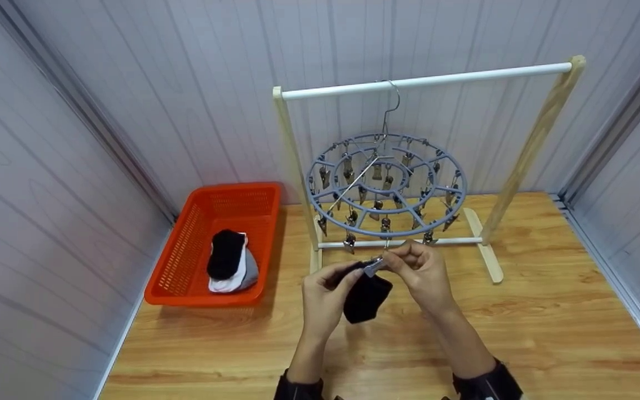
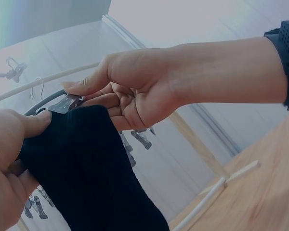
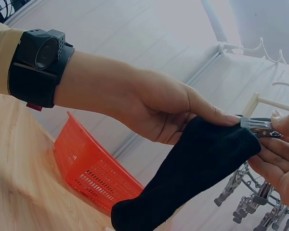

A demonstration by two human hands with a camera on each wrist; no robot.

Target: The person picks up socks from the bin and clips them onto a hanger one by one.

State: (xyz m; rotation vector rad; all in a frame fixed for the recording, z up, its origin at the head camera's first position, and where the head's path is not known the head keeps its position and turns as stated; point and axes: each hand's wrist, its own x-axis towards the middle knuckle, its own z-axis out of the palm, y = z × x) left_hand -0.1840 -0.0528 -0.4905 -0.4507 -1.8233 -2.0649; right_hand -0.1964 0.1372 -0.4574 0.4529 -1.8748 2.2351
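A black sock (image 1: 365,300) hangs from my left hand (image 1: 324,303), which pinches its top edge between thumb and fingers. My right hand (image 1: 421,275) pinches a metal clip (image 1: 374,266) by its handle end. The clip's mouth sits over the sock's top edge, close to my left thumb, as the right wrist view also shows with the clip (image 3: 257,126) across the sock (image 3: 183,168). Just behind the hands hangs a round grey-blue drying hanger (image 1: 459,189) with several metal clips, hooked on a white rail (image 1: 481,76).
To the left stands an orange basket (image 1: 178,266) with a black sock (image 1: 226,254) and white and grey socks (image 1: 245,272) piled inside. A wooden rack post (image 1: 536,139) rises on the right, its foot (image 1: 484,244) on the wooden table (image 1: 548,311). Pale panelled walls surround the table.
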